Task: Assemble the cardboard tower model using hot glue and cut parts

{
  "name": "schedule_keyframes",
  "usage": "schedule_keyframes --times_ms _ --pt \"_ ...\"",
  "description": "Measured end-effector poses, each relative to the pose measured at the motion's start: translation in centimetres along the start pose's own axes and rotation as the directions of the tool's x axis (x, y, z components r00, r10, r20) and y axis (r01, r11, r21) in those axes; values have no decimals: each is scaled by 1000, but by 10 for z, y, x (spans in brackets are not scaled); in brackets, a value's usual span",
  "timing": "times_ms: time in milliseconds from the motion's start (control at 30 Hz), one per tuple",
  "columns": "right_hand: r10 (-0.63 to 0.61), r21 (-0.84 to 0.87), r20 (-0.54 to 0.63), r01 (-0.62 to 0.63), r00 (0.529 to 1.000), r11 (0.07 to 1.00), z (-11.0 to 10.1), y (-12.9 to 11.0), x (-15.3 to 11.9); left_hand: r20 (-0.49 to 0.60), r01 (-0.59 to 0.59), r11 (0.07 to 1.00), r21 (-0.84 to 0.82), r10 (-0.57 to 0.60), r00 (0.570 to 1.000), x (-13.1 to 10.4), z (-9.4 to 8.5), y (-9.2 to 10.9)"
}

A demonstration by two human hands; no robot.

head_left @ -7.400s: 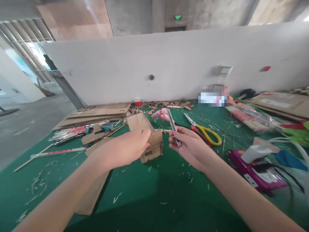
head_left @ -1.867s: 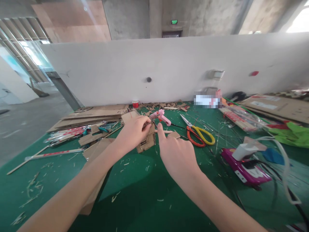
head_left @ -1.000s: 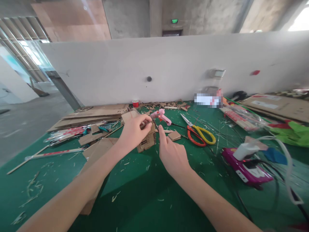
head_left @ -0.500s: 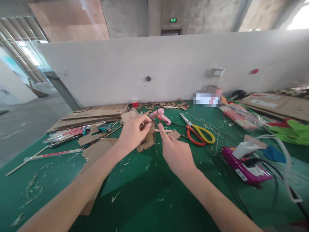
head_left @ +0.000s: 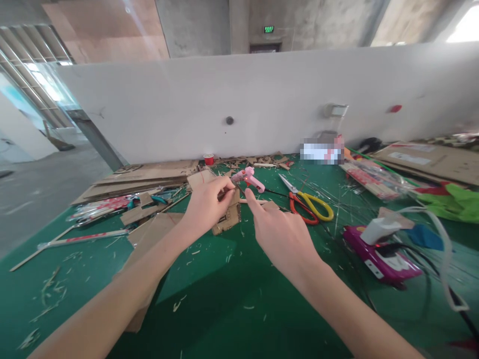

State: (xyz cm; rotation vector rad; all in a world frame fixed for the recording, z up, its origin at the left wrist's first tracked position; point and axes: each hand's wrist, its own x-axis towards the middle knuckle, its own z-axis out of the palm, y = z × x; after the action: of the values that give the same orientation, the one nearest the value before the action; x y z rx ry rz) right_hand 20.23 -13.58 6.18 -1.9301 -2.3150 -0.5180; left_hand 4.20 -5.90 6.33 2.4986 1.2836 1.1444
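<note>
My left hand (head_left: 209, 199) is closed in a pinch above a small piece of printed cardboard (head_left: 229, 219); what sits between its thumb and fingertips is too small to name. My right hand (head_left: 281, 232) lies just to the right, index finger stretched toward the left fingertips and the other fingers curled under. A thin dark sliver shows between the two hands, and its kind is unclear. Right behind the fingertips rests a pink glue gun (head_left: 252, 179) with a small red light. Scissors (head_left: 307, 202) with red and yellow handles lie right of my right hand.
A purple power strip (head_left: 381, 257) with plugs and cables stands at right. Flat cardboard sheets (head_left: 142, 179) and wrapped sticks (head_left: 101, 207) lie at left. A red cup (head_left: 208, 159) stands near the white partition (head_left: 179, 109). Shavings are scattered over the green tabletop (head_left: 209, 309).
My right hand has shifted slightly to the right, away from the left fingertips. My left hand keeps its pinch in nearly the same place.
</note>
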Motion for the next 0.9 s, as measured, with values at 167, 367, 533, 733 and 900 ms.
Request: schedule_keyframes --times_ms 167,367,533,733,900 --pt "-45 -28 4 45 999 999 -8 3 1 9 -3 1000 -11 3 1000 1 1 -1" --pt "-76 -40 -19 75 997 996 -11 2 1 24 1 1000 -26 0 1000 1 3 -2" --pt "-86 -15 11 86 996 996 -18 1 3 28 -7 1000 -24 7 1000 0 3 -2" --pt "-98 19 92 97 991 995 -28 0 7 24 10 1000 -16 -10 1000 -1 3 -2" --pt "-54 24 53 53 997 998 -19 -2 7 21 84 995 -53 -83 996 1 3 -4"
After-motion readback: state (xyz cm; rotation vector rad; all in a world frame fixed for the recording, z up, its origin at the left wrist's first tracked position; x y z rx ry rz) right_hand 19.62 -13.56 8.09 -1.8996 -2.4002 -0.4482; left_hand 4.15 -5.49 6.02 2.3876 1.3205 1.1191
